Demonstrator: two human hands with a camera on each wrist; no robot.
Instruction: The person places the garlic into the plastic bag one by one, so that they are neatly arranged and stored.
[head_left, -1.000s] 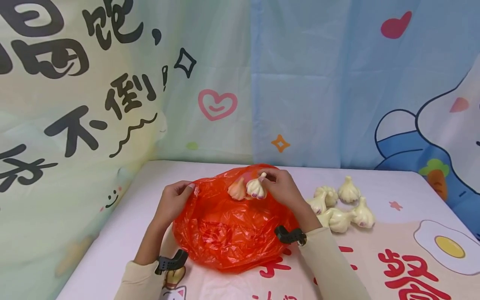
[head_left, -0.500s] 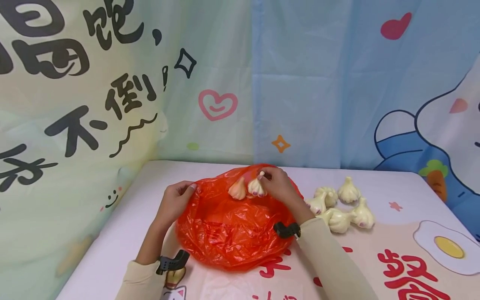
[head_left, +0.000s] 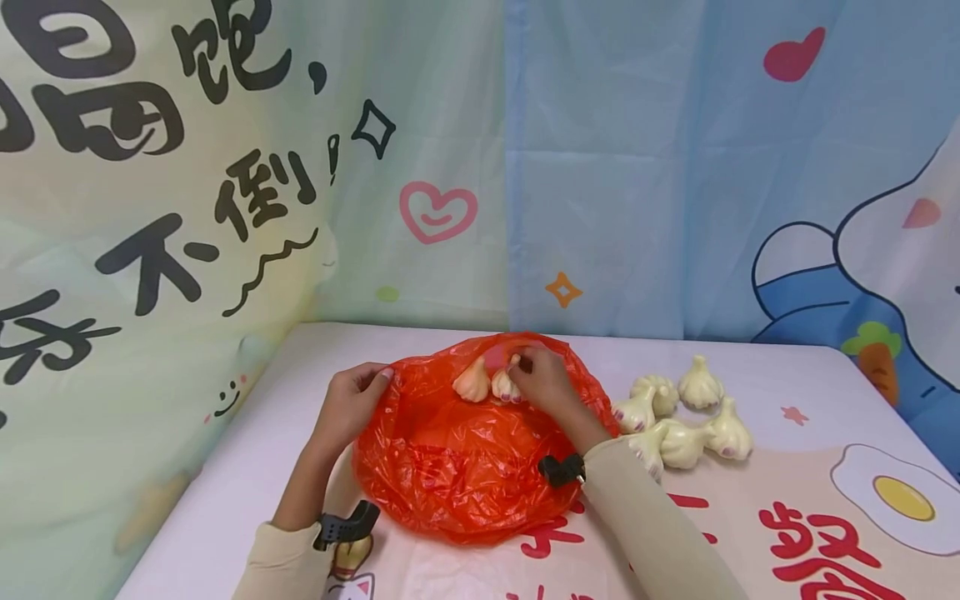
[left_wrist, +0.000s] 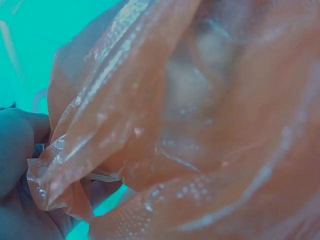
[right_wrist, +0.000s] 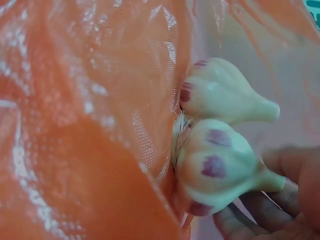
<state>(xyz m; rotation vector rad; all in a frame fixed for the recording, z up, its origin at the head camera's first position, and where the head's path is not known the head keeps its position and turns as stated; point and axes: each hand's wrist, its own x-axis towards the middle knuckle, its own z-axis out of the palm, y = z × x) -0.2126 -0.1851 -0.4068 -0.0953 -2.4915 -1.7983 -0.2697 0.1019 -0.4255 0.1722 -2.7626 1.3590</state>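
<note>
A crinkled red plastic bag [head_left: 465, 492] lies on the table with its mouth spread. My left hand [head_left: 347, 404] pinches the bag's left rim between thumb and fingers; gathered film [left_wrist: 65, 185] bunches in that grip in the left wrist view. At the bag's mouth my right hand [head_left: 551, 385] holds a garlic bulb [right_wrist: 220, 167] by its stem, thumb on one side and fingers beneath. Right beside it a second garlic bulb [right_wrist: 222, 92] lies against the bag's film, and pale root fibres [right_wrist: 179, 132] show between them. Purple patches mark both bulbs.
Several white garlic bulbs [head_left: 681, 442] sit in a cluster to the right of the bag, near my right forearm. A printed cloth [head_left: 795, 492] with red characters and a fried egg covers the table front. A patterned curtain [head_left: 600, 167] hangs behind.
My right hand has moved slightly down and left with the garlic bulb, bringing it closer to the other bulb. My left hand keeps its grip on the bag's rim.
</note>
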